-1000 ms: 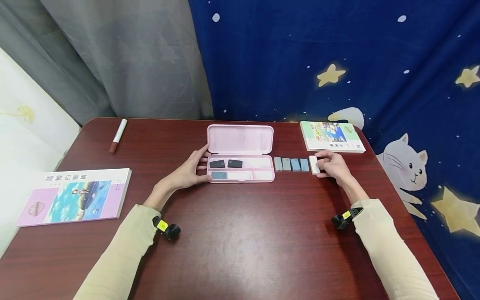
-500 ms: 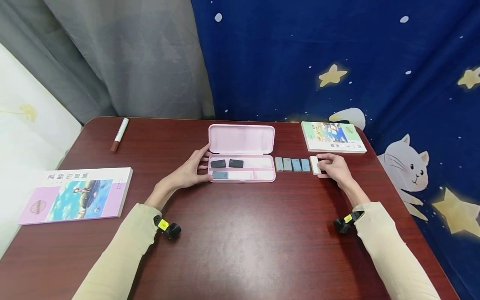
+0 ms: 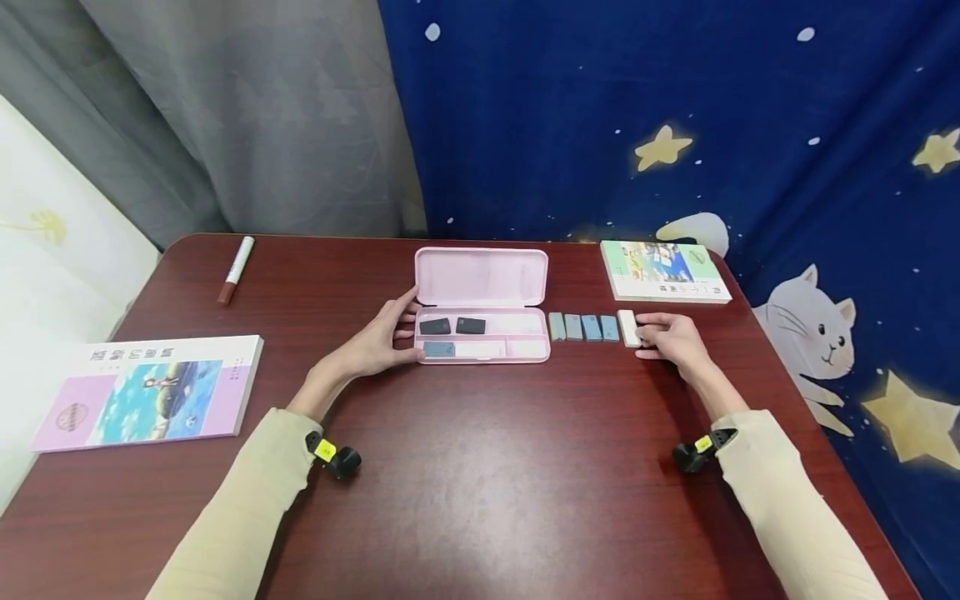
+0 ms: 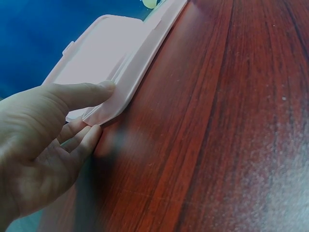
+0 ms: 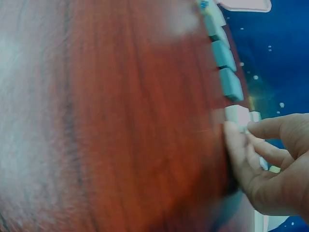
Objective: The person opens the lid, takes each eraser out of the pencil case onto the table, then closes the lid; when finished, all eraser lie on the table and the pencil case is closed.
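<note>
An open pink pencil case (image 3: 528, 350) lies on the table, its lid (image 3: 480, 279) folded back. Two black blocks (image 3: 471, 326) and a blue-grey block (image 3: 438, 349) sit in its compartments. My left hand (image 3: 378, 342) holds the case's left end, thumb (image 4: 91, 95) on the front wall and fingers round the corner. Right of the case, several small blue-grey blocks (image 3: 591, 327) form a row, with a white eraser-like block (image 3: 628, 327) at its right end. At this white block's right edge are the spread fingertips of my right hand (image 3: 678, 342); the right wrist view is blurred.
A green-and-white book (image 3: 667, 287) lies behind my right hand. At the left is a purple-and-white book (image 3: 165, 392), with a white marker with a brown end (image 3: 236, 271) beyond it. Curtains (image 3: 525, 125) hang right behind the table's far edge.
My right hand has shifted slightly right and nearer to me, its fingertips drawn back to the white block's right edge. The white block and my left hand stay in place.
</note>
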The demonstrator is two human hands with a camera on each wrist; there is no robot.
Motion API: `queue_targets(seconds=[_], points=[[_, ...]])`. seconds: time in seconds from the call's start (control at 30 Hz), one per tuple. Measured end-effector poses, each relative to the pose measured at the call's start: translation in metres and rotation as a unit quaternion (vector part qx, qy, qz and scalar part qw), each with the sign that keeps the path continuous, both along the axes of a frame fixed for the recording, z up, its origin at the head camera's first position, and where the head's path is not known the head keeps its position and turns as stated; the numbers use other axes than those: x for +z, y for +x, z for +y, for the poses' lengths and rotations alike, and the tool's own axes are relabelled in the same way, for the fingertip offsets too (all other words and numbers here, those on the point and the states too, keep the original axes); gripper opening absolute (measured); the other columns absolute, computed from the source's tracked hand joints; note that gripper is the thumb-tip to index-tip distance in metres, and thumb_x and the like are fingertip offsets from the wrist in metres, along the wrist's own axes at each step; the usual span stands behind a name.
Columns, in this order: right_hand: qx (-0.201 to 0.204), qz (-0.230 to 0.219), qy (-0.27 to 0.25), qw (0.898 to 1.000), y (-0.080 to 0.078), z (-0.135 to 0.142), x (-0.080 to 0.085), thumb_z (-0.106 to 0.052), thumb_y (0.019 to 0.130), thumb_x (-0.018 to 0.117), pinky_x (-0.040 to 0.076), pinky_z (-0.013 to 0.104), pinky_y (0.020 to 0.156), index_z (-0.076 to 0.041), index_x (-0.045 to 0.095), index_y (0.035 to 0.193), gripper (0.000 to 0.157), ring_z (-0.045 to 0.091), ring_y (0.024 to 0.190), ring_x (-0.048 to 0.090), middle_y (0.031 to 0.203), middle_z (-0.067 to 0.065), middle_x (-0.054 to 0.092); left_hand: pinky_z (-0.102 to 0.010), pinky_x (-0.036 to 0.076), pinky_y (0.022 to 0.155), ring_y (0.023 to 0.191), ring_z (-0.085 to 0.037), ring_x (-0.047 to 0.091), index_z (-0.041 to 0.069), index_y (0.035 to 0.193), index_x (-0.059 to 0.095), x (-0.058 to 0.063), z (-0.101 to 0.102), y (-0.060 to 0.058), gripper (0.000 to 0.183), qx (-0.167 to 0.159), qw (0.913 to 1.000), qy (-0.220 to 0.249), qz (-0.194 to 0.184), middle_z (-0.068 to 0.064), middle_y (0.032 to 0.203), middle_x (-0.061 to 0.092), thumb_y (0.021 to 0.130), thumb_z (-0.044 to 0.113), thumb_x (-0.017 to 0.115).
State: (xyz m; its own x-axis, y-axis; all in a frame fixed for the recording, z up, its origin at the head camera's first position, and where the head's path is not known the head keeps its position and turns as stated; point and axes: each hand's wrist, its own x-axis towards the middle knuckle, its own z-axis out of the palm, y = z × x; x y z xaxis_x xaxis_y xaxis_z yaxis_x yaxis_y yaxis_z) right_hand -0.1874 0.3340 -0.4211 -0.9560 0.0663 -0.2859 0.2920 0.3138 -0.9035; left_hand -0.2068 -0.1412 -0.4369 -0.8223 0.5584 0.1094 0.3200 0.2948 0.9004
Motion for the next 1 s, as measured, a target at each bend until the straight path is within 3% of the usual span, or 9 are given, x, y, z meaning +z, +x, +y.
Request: queue_targets(seconds=[0.13, 0.27, 0.43, 0.6, 0.8, 1.0], points=[[0.014, -0.028, -0.027, 0.999, 0.004, 0.004, 0.005, 0.000, 0.095, 0.053, 0.058, 0.030, 0.069, 0.018, 0.039, 0.134, 0.045, 0.010, 0.067, 0.062, 0.089, 0.007, 0.061, -0.049, 0.039, 0.103, 0.125, -0.039, 0.040, 0.001, 0.154, 0.008, -0.001, 0.000, -0.001, 0.103, 0.002, 1.0000, -0.008, 0.002, -0.026, 0.136, 0.031, 0.077, -0.006, 0.076], [0.021, -0.038, -0.023, 0.999, 0.008, 0.011, 0.005, -0.002, 0.095, 0.053, 0.058, 0.030, 0.071, 0.017, 0.038, 0.135, 0.046, 0.009, 0.066, 0.063, 0.088, 0.004, 0.062, -0.049, 0.039, 0.104, 0.125, -0.038, 0.040, 0.002, 0.154, 0.008, -0.002, 0.000, -0.003, 0.103, 0.000, 1.0000, -0.008, 0.004, -0.025, 0.136, 0.031, 0.077, -0.006, 0.077], [0.015, 0.002, -0.022, 1.000, 0.013, 0.002, 0.014, -0.002, 0.096, 0.052, 0.058, 0.028, 0.068, 0.017, 0.041, 0.132, 0.043, 0.008, 0.066, 0.065, 0.090, 0.005, 0.063, -0.049, 0.039, 0.103, 0.124, -0.039, 0.040, 0.001, 0.153, 0.008, -0.002, 0.001, -0.003, 0.104, -0.006, 0.9999, -0.005, 0.007, -0.026, 0.136, 0.032, 0.077, -0.005, 0.077], [0.061, 0.034, -0.038, 0.997, 0.010, -0.041, 0.032, 0.001, 0.095, 0.055, 0.058, 0.030, 0.068, 0.020, 0.045, 0.128, 0.039, 0.012, 0.069, 0.067, 0.101, 0.015, 0.062, -0.049, 0.040, 0.102, 0.124, -0.038, 0.041, 0.001, 0.154, 0.008, -0.002, 0.001, -0.002, 0.104, -0.001, 1.0000, -0.003, 0.009, -0.026, 0.135, 0.032, 0.076, -0.006, 0.077], [0.125, 0.036, -0.048, 0.990, -0.007, -0.095, 0.030, 0.003, 0.093, 0.058, 0.057, 0.042, 0.075, 0.019, 0.053, 0.122, 0.033, 0.016, 0.069, 0.066, 0.105, 0.031, 0.060, -0.052, 0.040, 0.102, 0.124, -0.041, 0.040, 0.000, 0.153, 0.007, -0.003, -0.001, -0.001, 0.106, -0.002, 0.9999, 0.010, 0.005, -0.028, 0.136, 0.031, 0.075, -0.008, 0.077], [0.172, 0.047, -0.020, 0.984, -0.013, -0.142, 0.028, 0.003, 0.091, 0.061, 0.057, 0.042, 0.074, 0.015, 0.062, 0.113, 0.026, 0.027, 0.076, 0.067, 0.100, 0.031, 0.064, -0.051, 0.040, 0.102, 0.124, -0.040, 0.040, 0.000, 0.153, 0.007, -0.003, -0.001, -0.003, 0.106, -0.003, 1.0000, 0.008, 0.004, -0.026, 0.136, 0.031, 0.075, -0.007, 0.078]])
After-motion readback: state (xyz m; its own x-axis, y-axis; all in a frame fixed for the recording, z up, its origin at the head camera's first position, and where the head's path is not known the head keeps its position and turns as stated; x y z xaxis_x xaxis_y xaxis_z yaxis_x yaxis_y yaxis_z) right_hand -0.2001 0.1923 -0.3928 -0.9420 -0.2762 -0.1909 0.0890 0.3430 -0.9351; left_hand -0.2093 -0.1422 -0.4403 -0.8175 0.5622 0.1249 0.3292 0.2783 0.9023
